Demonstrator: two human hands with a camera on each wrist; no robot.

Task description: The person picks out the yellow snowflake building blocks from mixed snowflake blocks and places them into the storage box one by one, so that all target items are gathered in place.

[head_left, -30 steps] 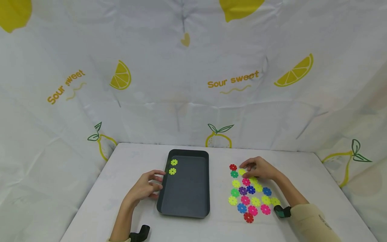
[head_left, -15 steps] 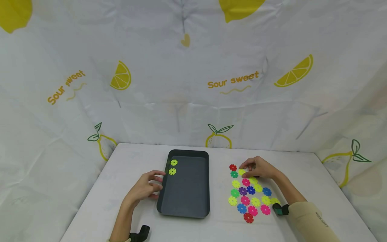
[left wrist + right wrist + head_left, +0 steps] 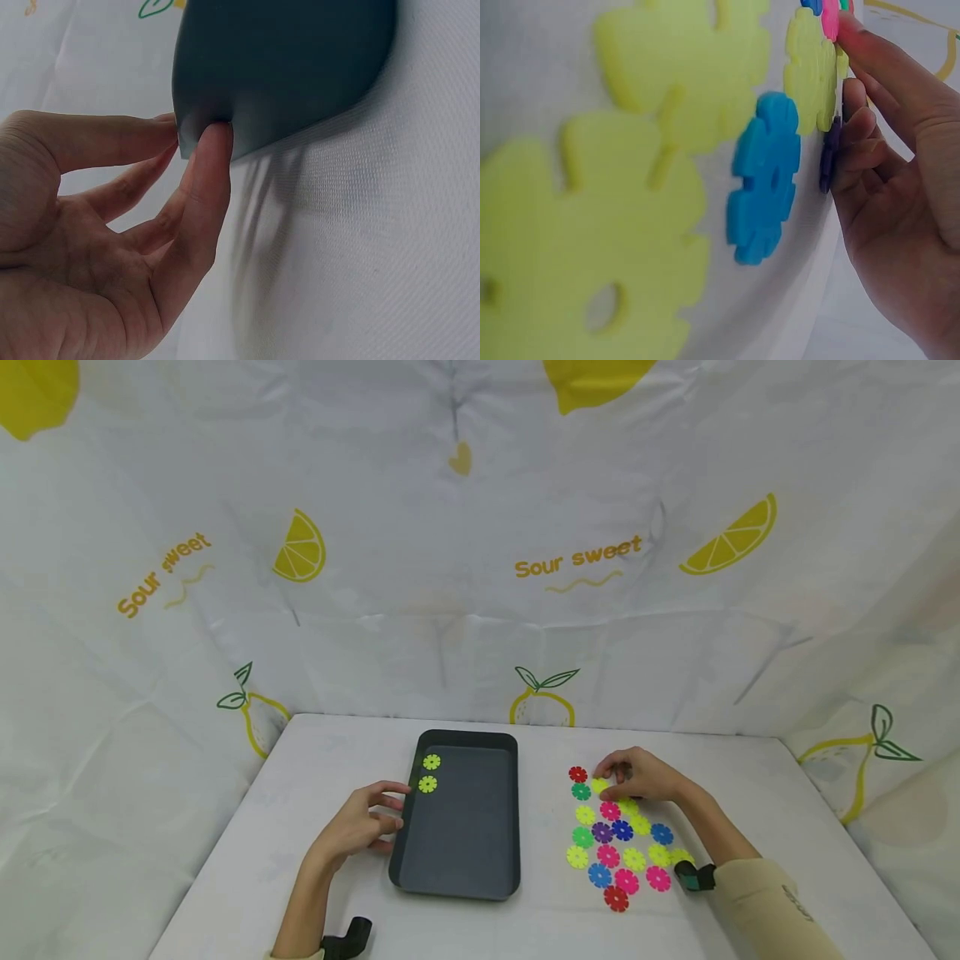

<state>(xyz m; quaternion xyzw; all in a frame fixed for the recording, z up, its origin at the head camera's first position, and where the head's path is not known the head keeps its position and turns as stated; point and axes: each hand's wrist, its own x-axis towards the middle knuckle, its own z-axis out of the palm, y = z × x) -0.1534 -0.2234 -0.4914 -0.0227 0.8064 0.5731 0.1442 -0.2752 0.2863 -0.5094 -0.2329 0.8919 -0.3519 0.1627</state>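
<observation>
left hand (image 3: 358, 827) touching tray (image 3: 459, 835), fingers spread | right hand (image 3: 643, 777) arching over yellow disc (image 3: 599, 785), can't tell if pinching | disc lying towards worktop's (image 3: 540, 927) far edge | risk: loose grip, crowding green disc (image 3: 581, 792) getting nudged

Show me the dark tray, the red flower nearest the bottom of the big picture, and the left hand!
Dark tray (image 3: 459, 839): head view, on its flat floor.
Red flower (image 3: 617, 899): head view, on its middle.
Left hand (image 3: 351, 828): head view, mid-hand.

Right hand (image 3: 640, 774) a touch further left, wrist device (image 3: 696, 877) too
</observation>
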